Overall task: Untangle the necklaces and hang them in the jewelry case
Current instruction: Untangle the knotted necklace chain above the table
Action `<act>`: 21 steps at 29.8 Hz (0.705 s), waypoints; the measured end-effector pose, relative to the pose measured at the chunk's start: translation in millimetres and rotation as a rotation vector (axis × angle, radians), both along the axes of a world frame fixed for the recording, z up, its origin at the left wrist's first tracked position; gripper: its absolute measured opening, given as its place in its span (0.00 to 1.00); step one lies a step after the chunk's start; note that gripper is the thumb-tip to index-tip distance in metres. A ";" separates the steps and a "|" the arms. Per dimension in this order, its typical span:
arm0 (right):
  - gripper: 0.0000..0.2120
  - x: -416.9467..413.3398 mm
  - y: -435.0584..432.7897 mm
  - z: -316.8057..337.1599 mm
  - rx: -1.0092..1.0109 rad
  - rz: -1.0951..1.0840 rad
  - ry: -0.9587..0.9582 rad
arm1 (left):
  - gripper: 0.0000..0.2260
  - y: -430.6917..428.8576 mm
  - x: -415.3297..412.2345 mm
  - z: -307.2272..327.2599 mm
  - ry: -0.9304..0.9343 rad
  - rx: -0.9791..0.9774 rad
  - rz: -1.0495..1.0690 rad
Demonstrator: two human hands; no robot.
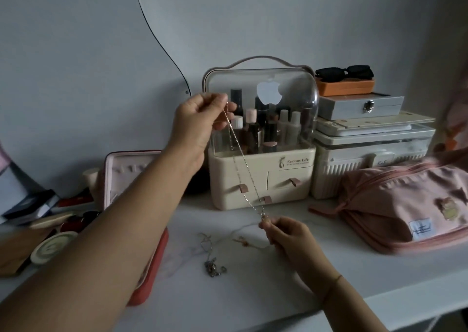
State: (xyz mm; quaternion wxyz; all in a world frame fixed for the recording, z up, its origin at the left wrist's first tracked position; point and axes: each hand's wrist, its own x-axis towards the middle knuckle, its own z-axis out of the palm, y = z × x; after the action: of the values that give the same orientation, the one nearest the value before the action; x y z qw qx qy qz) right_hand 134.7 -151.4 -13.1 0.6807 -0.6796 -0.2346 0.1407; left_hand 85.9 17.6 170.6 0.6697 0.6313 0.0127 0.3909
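Note:
A thin gold necklace (244,165) is stretched taut through the air between my two hands. My left hand (200,121) is raised in front of the cosmetics organizer and pinches the chain's upper end. My right hand (286,233) is low over the white table and pinches the lower end with its small pendant. Other tangled necklaces (214,258) lie on the table left of my right hand. The open pink jewelry case (126,169) stands at the left, partly hidden behind my left forearm.
A cream cosmetics organizer (263,179) with a clear dome stands behind the chain. Stacked boxes (367,139) with sunglasses on top sit at the right. A pink pouch (410,205) lies at the right. Small tins and clutter (54,245) crowd the left edge.

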 end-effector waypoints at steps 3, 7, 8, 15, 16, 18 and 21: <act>0.05 1.5 1.1 -2.2 0.094 0.019 0.050 | 0.04 15.3 -5.5 -2.8 -0.007 -0.062 -0.004; 0.11 0.4 2.5 -0.6 0.158 0.065 0.085 | 0.05 30.5 -9.1 -9.5 0.001 -0.107 0.037; 0.12 0.0 2.2 0.8 0.165 0.072 0.084 | 0.06 34.8 -10.1 -12.0 0.006 -0.110 0.059; 0.13 3.4 -0.9 9.6 0.215 0.110 0.100 | 0.07 56.0 -26.3 -46.1 0.186 0.184 0.231; 0.12 3.7 -0.1 11.5 0.213 0.112 0.095 | 0.07 56.3 -27.7 -53.5 0.223 0.228 0.228; 0.13 4.4 2.0 15.4 0.200 0.119 0.073 | 0.06 55.2 -30.4 -67.2 0.314 0.335 0.222; 0.12 4.2 4.4 22.6 0.160 0.139 0.022 | 0.04 49.4 -33.3 -85.1 0.454 0.471 0.196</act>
State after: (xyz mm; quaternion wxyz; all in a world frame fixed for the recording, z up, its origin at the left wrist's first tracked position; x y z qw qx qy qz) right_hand 139.0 -147.0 9.5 0.7240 -0.6036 -0.2840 0.1758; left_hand 52.7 67.0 85.5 0.4447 0.8355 0.1314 0.2950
